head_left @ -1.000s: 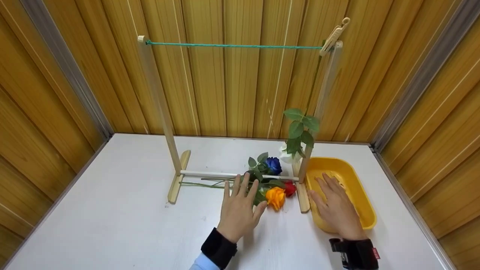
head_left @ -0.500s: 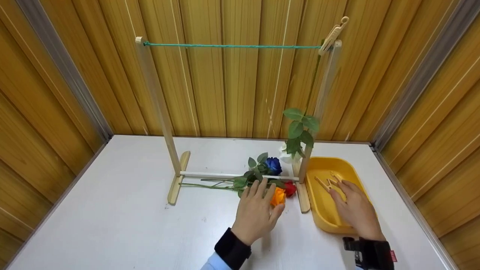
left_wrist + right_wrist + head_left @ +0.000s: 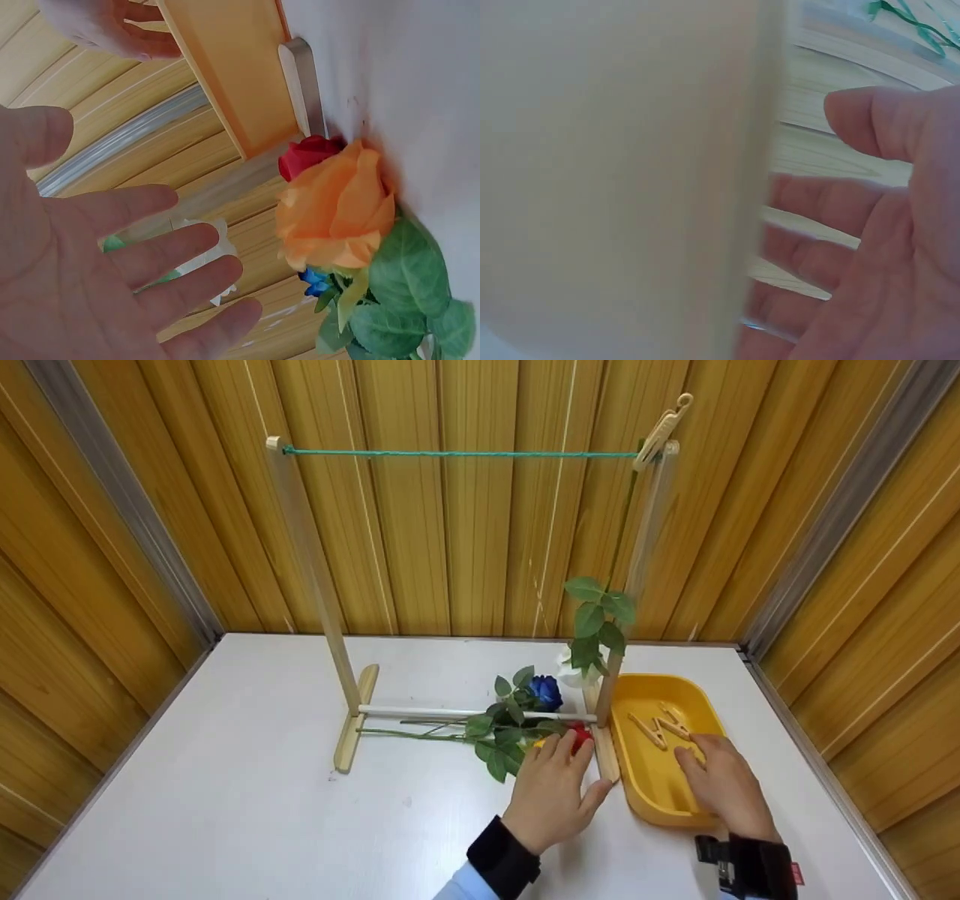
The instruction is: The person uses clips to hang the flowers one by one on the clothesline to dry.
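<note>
Several artificial roses lie on the white table [image 3: 225, 810] under a wooden rack [image 3: 330, 652]: a blue one [image 3: 546, 692], a red one [image 3: 581, 733] and an orange one [image 3: 337, 210]. My left hand [image 3: 559, 787] hovers flat over the orange rose and hides it in the head view; its fingers [image 3: 142, 262] are straight and hold nothing. My right hand [image 3: 720, 780] rests inside the yellow tray [image 3: 649, 690], fingers relaxed, just short of the wooden clothespins [image 3: 656, 727]. The right wrist view shows only its palm [image 3: 877, 247] beside a blurred wall.
A green string [image 3: 457, 453] runs between the rack's posts. A clothespin [image 3: 661, 429] at its right end holds a leafy stem [image 3: 600, 619] hanging down. The rack's right foot [image 3: 604, 754] lies between my hands. Wood-panelled walls enclose the table.
My left hand has slid right, from beside the orange rose to over it. My right hand has drawn back toward the tray's near end, uncovering the clothespins.
</note>
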`<move>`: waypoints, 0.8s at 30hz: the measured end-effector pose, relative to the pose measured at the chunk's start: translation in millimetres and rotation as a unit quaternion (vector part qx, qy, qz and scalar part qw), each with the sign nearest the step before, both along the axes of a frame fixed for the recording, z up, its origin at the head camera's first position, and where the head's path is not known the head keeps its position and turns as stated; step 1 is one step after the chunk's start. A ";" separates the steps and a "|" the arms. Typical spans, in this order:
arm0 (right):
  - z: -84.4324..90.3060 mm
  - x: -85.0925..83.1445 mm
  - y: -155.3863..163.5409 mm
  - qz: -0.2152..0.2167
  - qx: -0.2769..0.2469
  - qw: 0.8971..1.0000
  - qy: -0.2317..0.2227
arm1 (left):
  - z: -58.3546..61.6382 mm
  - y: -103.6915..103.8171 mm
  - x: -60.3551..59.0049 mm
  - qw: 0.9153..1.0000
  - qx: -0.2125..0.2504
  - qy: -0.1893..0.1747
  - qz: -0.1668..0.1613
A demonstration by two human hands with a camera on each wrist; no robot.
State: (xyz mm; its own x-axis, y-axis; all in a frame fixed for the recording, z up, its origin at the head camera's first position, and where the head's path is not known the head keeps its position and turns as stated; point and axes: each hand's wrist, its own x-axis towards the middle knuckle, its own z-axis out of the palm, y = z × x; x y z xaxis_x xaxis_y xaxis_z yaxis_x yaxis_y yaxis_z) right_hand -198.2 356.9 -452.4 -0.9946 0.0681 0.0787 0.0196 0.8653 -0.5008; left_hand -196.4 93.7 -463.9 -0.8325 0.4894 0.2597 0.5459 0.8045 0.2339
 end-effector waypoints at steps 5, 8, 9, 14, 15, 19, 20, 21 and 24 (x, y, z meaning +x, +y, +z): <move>-3.4 -3.7 -1.1 0.004 0.009 0.999 -0.042 | -5.4 8.0 2.6 1.000 -0.002 -0.011 -0.005; -4.7 -5.8 -1.4 0.010 0.017 0.997 -0.076 | -7.8 11.8 3.9 1.000 -0.011 -0.021 -0.005; -5.5 -6.3 -1.1 0.012 0.019 0.996 -0.083 | -8.4 12.9 4.1 1.000 -0.016 -0.025 -0.005; -8.2 -7.5 -0.3 0.019 0.026 0.993 -0.110 | -8.7 17.9 3.8 0.998 -0.030 -0.060 -0.005; -8.5 -7.9 -0.4 0.020 0.027 0.993 -0.115 | -8.9 18.8 3.6 0.997 -0.032 -0.064 -0.006; -10.1 -9.3 -0.1 0.021 0.032 0.989 -0.143 | -11.0 21.4 3.7 0.997 -0.034 -0.068 -0.008; -10.1 -9.6 -0.4 0.018 0.033 0.988 -0.152 | -11.6 22.0 3.7 0.997 -0.035 -0.068 -0.009; -10.3 -10.0 -0.7 0.016 0.034 0.987 -0.159 | -12.2 22.5 3.5 0.997 -0.035 -0.068 -0.010; -10.3 -10.6 -1.9 0.014 0.034 0.983 -0.177 | -13.1 23.2 2.7 0.997 -0.036 -0.073 -0.010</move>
